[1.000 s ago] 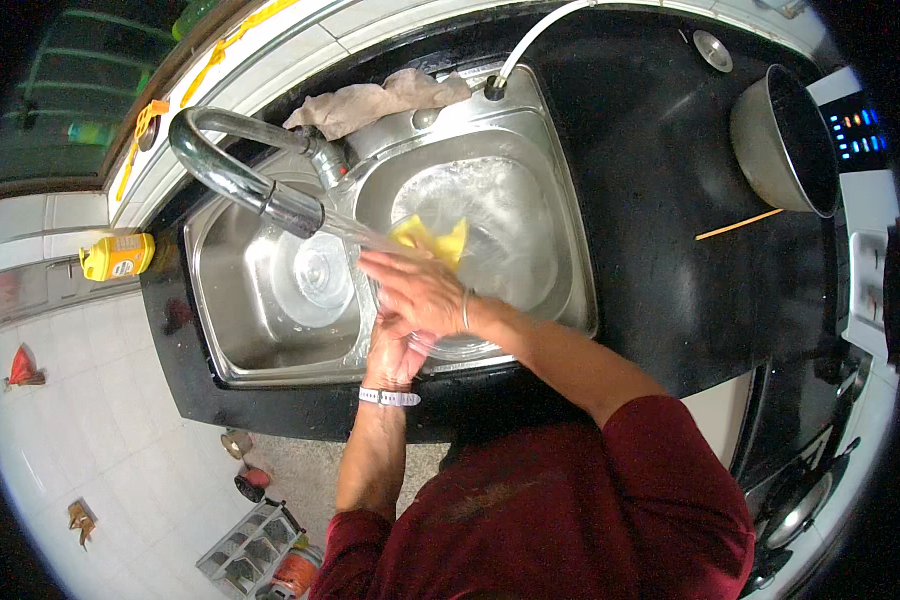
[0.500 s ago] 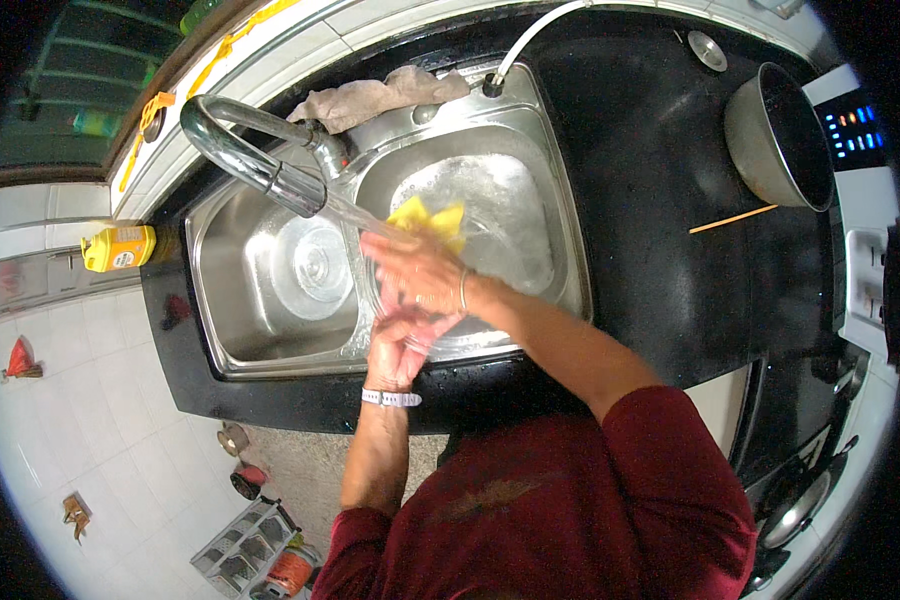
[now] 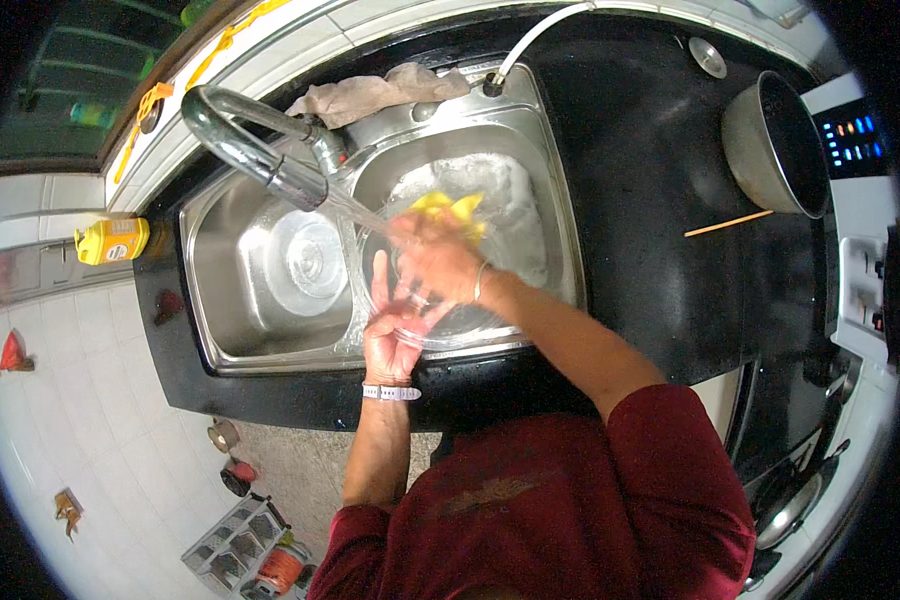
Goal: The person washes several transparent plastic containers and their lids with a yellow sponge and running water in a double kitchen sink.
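Note:
Over the right basin (image 3: 560, 230), my left hand (image 3: 395, 345) grips a clear, see-through round dish from below, its thumb and fingers at the near edge. The dish (image 3: 450, 343) shows mainly by its rim. My right hand (image 3: 445, 270) lies across the dish, its fingers smeared by motion. Just beyond those fingers is a crumpled yellow cloth (image 3: 455, 208); whether the hand grips it I cannot tell. Water runs from the chrome tap (image 3: 298, 185) toward the right hand. Soapy water covers the bottom of the right basin.
Another clear round dish (image 3: 305, 262) sits in the left basin (image 3: 235, 310). A grey-brown rag (image 3: 370, 97) lies behind the tap. To the right on the black counter are a metal pot (image 3: 760, 145), a wooden stick (image 3: 728, 223) and a small metal lid (image 3: 707, 57). A yellow bottle (image 3: 113, 242) stands left.
My right hand has shifted slightly right across the clear dish, and the yellow cloth has moved right and changed shape. My left hand stays at the near rim, its fingers now showing more.

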The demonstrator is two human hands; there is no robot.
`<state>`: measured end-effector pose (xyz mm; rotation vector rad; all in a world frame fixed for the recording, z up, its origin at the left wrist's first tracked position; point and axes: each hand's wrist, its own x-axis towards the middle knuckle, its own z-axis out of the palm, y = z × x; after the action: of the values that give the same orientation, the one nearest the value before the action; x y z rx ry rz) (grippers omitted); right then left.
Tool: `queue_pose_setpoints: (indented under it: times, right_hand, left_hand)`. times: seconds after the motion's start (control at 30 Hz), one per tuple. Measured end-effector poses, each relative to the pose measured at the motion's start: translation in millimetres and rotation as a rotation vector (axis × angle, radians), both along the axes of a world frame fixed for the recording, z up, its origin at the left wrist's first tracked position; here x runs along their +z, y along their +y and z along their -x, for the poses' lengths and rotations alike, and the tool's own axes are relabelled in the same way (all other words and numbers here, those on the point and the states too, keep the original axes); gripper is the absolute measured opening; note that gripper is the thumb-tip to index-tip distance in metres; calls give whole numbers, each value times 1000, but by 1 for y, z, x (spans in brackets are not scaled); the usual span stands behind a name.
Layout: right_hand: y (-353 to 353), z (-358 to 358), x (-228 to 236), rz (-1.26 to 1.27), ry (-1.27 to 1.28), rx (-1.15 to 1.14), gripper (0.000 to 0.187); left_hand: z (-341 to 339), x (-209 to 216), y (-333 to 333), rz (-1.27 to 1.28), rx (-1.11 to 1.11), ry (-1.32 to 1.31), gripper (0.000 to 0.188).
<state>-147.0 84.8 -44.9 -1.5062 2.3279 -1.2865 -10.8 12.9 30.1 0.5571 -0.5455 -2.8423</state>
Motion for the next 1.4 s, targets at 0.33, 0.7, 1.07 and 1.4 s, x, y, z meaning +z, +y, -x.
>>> queue_pose_setpoints:
  times: [0.33,0.7,1.07,1.4]
  right_hand:
    - [74,53,-46,169,-1340,-167,39]
    - [91,51,66,40,-610,-396,20]
    - [61,-69,61,81,-264,245,41]
    - [8,-42,23,-80,-254,46,43]
  left_hand:
    - [-11,-21,-33,91,47,-278,77]
    - [10,-8,11,591,-9,-584,84]
    - [6,-17,9,-91,45,-93,80]
    - [4,-12,18,-382,131,-123,72]
